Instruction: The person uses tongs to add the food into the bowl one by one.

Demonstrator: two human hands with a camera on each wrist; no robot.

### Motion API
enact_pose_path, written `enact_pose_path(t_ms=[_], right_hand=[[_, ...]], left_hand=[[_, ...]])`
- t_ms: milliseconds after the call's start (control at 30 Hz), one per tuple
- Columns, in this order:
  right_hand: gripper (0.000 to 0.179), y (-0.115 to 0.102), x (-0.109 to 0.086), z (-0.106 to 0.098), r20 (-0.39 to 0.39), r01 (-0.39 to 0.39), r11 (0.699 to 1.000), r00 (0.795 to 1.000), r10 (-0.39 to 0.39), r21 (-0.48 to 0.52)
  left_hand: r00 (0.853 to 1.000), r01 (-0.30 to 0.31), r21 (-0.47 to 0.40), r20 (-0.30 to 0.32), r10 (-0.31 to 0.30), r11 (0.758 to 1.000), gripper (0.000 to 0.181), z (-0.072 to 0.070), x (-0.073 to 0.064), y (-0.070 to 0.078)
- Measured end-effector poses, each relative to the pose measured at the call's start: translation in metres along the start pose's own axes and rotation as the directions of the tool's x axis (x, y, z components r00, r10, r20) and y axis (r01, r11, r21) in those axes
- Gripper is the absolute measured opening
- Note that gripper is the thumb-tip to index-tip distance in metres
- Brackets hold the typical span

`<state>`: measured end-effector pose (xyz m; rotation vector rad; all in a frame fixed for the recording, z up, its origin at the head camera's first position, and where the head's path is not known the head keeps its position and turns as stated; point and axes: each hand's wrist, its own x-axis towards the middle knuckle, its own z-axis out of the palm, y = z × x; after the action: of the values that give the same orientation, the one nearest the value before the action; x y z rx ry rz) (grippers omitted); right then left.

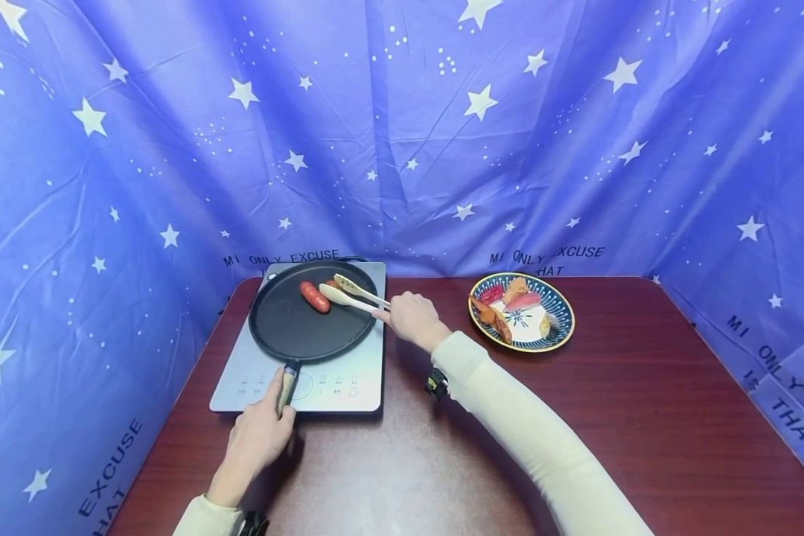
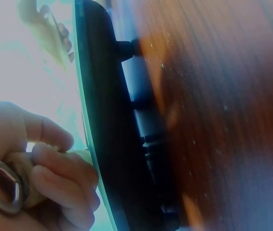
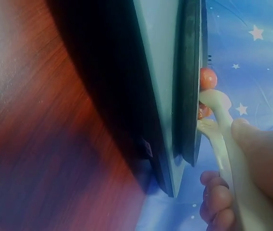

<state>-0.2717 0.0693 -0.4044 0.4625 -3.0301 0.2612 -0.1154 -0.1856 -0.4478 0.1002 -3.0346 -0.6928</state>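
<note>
Head: tongs [image 1: 340, 296] in right grip [image 1: 413, 318]

Both arms reach forward in pale sleeves [image 1: 536, 424]. The left hand [image 1: 260, 432] is the nearer to the body, its fingers curled in a grip — most of that forearm lies outside the head view. The right arm [image 1: 509, 406] slants up and leftward, extended farther; the right hand [image 1: 412, 318] holds a pinching grip — thumb opposite the bent fingers.
</note>
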Motion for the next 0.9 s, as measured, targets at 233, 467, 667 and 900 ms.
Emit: enact_pose_path(t_ms=[233,467,667,900], right_hand=[[0.054,-0.002,0.006,0.003,0.021,-0.002,1.0,1.0,0.002,-0.007],[0.054,-0.005,0.01,0.005,0.029,0.004,1.0,1.0,-0.004,-0.025],[0.055,-0.006,0.014,0.005,0.025,0.006,0.999,1.0,-0.005,-0.052],[0.056,-0.011,0.021,0.003,0.02,0.008,0.998,1.0,-0.007,-0.064]], left_hand=[[1.0,0.01,0.002,0.011,-0.01,1.0,0.069,-0.001,-0.001,0.0],[1.0,0.013,0.001,0.016,-0.013,1.0,0.069,0.0,-0.001,-0.001],[1.0,0.006,-0.001,0.015,-0.006,1.0,0.069,0.002,-0.001,0.0],[1.0,0.008,0.002,0.012,-0.008,1.0,0.069,0.0,0.001,0.0]])
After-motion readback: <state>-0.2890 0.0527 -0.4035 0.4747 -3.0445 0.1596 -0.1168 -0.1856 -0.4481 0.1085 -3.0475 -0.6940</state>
